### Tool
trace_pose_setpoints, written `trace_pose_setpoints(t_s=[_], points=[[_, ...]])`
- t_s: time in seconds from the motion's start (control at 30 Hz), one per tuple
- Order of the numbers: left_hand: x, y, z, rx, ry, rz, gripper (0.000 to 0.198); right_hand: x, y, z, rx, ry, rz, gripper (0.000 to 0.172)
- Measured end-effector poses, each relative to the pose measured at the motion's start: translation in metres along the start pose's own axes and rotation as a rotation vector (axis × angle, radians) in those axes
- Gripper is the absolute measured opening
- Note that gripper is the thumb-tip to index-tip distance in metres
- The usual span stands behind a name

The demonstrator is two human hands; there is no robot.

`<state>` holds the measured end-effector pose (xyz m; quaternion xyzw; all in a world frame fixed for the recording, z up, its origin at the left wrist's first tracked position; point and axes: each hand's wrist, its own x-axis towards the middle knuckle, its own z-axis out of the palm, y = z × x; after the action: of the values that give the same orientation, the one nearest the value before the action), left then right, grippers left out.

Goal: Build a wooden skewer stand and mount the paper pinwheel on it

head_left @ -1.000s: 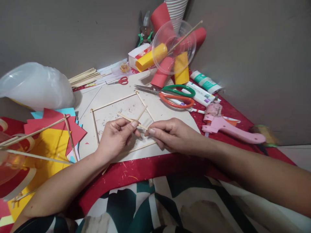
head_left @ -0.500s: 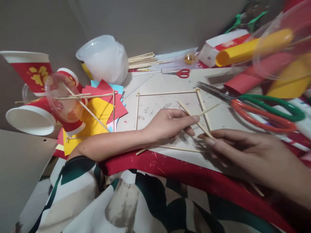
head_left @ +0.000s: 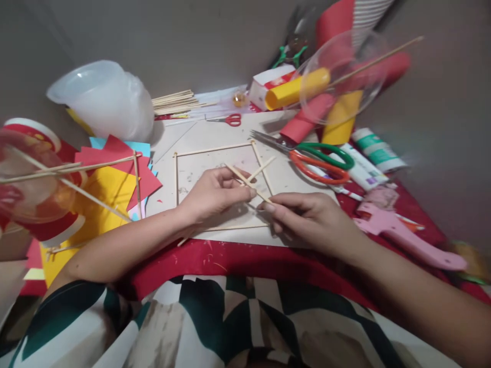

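Left hand (head_left: 215, 197): you are pinching two crossed sticks (head_left: 240, 176), fingers curling.
Right hand (head_left: 310, 217): you are pinching one's near end, fingertips closed.

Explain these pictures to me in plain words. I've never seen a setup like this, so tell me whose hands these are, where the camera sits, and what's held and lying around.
There is no machine here: a person works with two bare hands. One camera, worn on the head, takes every picture, looking forward and down.

The left hand holds two crossed thin sticks near where they cross; the right hand pinches the lower end of one.

Beneath them, a four-sided stick frame lies on a pale board over a red cloth. Beyond the hands are small red-handled scissors and larger green-and-orange scissors. A pink glue gun lies at the right, coloured paper at the left.
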<state>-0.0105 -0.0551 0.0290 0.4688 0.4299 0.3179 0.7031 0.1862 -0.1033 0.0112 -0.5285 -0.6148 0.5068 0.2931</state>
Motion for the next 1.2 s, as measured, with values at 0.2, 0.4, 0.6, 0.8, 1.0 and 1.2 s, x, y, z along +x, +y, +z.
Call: trace_pose_setpoints(t_s=[0.2,0.4,0.6,0.8,1.0,1.2], points=[[-0.002,-0.001,-0.001,0.039,-0.073,-0.007,0.037,0.002,0.006,-0.001,0.093,0.006,-0.016,0.039],[-0.001,0.005,0.003,-0.006,-0.037,0.011,0.039,0.003,0.008,-0.001,0.099,0.0,-0.026,0.036],[0.002,0.001,0.004,-0.04,-0.021,0.0,0.036,0.004,0.008,-0.002,0.07,-0.014,-0.048,0.038],[0.004,-0.006,0.002,0.042,-0.006,-0.006,0.04,0.003,0.008,0.0,0.117,-0.019,-0.031,0.037],[0.001,-0.007,0.0,0.169,0.006,0.046,0.046,0.002,0.008,0.0,0.108,-0.043,-0.007,0.037],[-0.003,-0.005,0.003,0.202,0.042,0.09,0.046,0.002,0.006,-0.001,0.067,-0.043,-0.081,0.037]])
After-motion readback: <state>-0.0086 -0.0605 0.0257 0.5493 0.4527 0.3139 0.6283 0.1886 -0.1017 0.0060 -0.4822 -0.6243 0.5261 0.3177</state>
